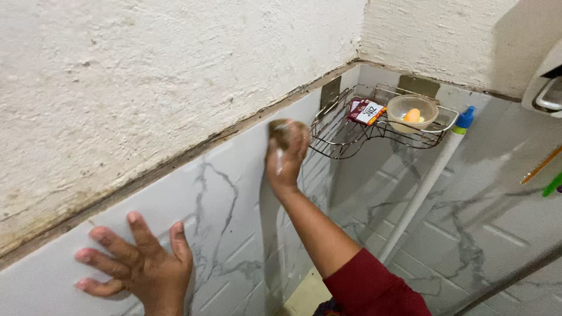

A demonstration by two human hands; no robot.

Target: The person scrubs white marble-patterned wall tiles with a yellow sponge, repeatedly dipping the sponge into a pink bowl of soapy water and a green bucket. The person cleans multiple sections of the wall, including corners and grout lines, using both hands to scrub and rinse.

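My right hand (285, 158) presses a brownish scrub pad (281, 130) against the white marble-patterned wall tile (222, 193), just below the dark grimy edge where the tile meets the rough plaster. Foam or water shows on the fingers. My left hand (140, 263) lies flat on the same tiled wall at the lower left, fingers spread, holding nothing. A dark red sleeve covers my right upper arm.
A wire corner rack (351, 131) hangs in the corner and holds a small red-and-white packet (366, 111) and a clear bowl (412, 112) with an orange lump inside. A white pipe (421, 196) with a blue-green cap runs down the right wall. A white fixture (544, 82) sits at the far right.
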